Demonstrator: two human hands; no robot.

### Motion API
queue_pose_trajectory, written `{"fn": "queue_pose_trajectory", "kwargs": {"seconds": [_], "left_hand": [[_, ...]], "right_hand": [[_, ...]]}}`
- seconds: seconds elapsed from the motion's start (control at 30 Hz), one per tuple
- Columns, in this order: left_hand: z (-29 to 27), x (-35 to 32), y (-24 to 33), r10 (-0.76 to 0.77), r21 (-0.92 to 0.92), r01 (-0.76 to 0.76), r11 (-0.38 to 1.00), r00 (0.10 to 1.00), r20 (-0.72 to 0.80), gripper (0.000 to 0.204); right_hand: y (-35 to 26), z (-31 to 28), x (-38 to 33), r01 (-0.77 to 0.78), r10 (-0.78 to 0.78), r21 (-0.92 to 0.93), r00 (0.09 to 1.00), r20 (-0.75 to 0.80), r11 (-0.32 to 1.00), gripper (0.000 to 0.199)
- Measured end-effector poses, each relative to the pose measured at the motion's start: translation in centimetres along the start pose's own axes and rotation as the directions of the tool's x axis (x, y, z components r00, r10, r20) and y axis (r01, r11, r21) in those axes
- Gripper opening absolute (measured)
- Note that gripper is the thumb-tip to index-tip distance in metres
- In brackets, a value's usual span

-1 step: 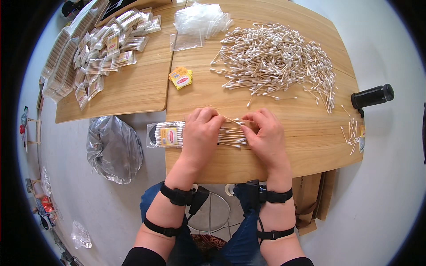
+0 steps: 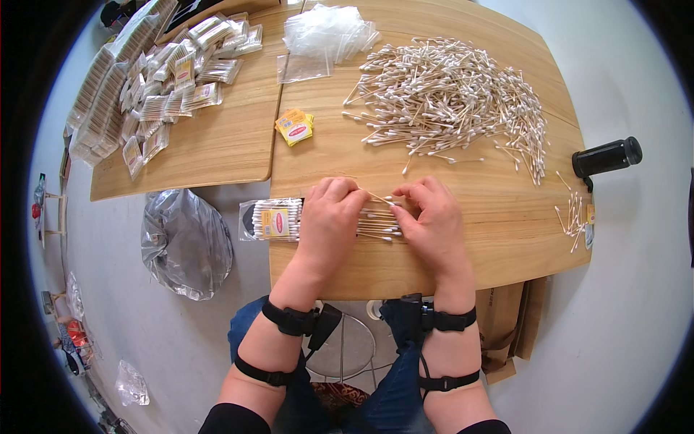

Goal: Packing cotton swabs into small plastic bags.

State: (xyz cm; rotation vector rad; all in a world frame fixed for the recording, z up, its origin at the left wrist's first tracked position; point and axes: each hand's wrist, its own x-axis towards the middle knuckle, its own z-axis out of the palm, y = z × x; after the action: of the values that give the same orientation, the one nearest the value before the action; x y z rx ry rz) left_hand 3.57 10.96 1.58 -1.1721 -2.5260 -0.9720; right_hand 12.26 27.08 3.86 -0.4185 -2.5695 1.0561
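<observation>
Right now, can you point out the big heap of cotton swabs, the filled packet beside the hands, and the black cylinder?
Heap of cotton swabs (image 2: 452,94), head view, middle of the pile.
Filled packet (image 2: 273,220), head view, its label.
Black cylinder (image 2: 606,155), head view, mid-body.

Filled clear packet (image 2: 271,220), yellow-red label, at near bench edge. Yellow label stack (image 2: 295,126), mid-bench. Filled labelled packets heap (image 2: 170,90), far left. Empty clear bags (image 2: 329,32), far centre.

Left hand (image 2: 329,217), right hand (image 2: 432,220) fingertip-close
</observation>
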Motion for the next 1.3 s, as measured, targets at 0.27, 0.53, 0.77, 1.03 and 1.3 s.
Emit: {"fn": "queue_pose_trajectory", "kwargs": {"seconds": [0.27,0.53,0.77,1.03,1.3], "left_hand": [[0.1,-0.1,0.1,0.051,-0.052,-0.049,0.997,0.998,0.033,0.013],[-0.2,0.1,0.3,0.007,-0.104,-0.007,0.995,1.0,0.001,0.015],[-0.1,0.0,-0.2,-0.023,-0.004,0.023,1.0,0.998,-0.053,0.014],[-0.1,0.0,0.2,-0.004,-0.126,0.014,0.992,0.997,0.073,0.013],[-0.3,-0.2,0.6,0.021,-0.076,-0.016,0.997,0.998,0.066,0.014]], "right_hand": [[0.6,0.3,0.0,0.044,-0.044,-0.044,0.999,0.001,0.998,0.005],[1.5,0.7,0.1,0.001,-0.005,-0.035,0.995,-0.096,0.999,0.003],[0.9,0.8,0.2,0.043,-0.056,-0.113,0.992,-0.115,0.993,0.007],[1.0,0.2,0.1,0.081,-0.078,-0.095,0.996,0.035,0.992,0.015],[0.8,1.3,1.0,0.185,-0.236,-0.266,0.956,-0.176,0.946,0.016]]}}
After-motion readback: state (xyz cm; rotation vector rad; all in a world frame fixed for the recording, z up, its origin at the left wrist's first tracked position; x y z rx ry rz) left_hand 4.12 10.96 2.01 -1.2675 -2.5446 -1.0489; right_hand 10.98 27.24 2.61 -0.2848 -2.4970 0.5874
